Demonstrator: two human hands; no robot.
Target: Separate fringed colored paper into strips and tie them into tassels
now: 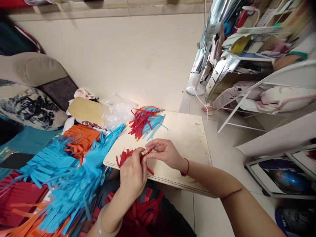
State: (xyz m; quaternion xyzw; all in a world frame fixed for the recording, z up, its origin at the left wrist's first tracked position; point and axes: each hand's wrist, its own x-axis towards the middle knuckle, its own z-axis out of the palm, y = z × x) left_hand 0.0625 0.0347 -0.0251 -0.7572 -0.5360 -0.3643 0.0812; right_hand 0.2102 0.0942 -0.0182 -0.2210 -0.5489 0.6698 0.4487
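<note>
Head view: my left grip [133, 172] and right grip [166, 153] hold one red paper fringe [125, 156].
Left closed around it at the tabletop's [184, 140] near edge, right pinching its narrow end; mixed-colour tassels [146, 121] lie beyond my grips, blue paper fringes [79, 177] leftward.

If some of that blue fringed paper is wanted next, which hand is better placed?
Probably the left: the left hand is nearer the blue fringed paper, while the right hand would have to reach across the left. Both are at the red fringed paper, though, so the left may need freeing first.
</note>
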